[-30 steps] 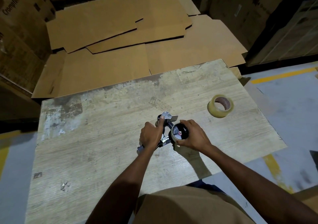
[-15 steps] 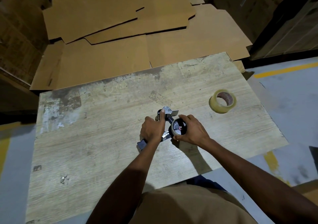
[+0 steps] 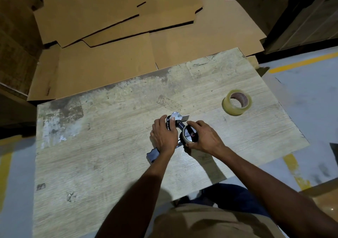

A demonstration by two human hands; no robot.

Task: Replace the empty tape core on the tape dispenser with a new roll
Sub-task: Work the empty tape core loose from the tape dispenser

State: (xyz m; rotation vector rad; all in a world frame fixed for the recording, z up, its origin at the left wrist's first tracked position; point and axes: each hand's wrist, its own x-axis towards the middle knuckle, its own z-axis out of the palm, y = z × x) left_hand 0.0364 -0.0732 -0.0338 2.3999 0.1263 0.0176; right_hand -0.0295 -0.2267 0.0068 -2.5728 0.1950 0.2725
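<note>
A black and metal tape dispenser (image 3: pixel 176 118) lies on its side in the middle of the worn wooden table (image 3: pixel 102 146). My left hand (image 3: pixel 163 136) presses down on its frame, and the dark handle (image 3: pixel 152 154) sticks out below my wrist. My right hand (image 3: pixel 204 137) wraps around the pale empty tape core (image 3: pixel 184 140) on the black spool wheel (image 3: pixel 190 134). A new roll of clear tape (image 3: pixel 236 104) lies flat at the table's right, apart from both hands.
Flattened cardboard sheets (image 3: pixel 118 27) cover the floor beyond the table's far edge. Stacked cartons (image 3: pixel 16 36) stand at the left and right back. Grey floor with yellow lines (image 3: pixel 301 62) lies to the right.
The camera view has shifted a little; both hands hold the same grip on the dispenser and core. The new roll has not moved.
</note>
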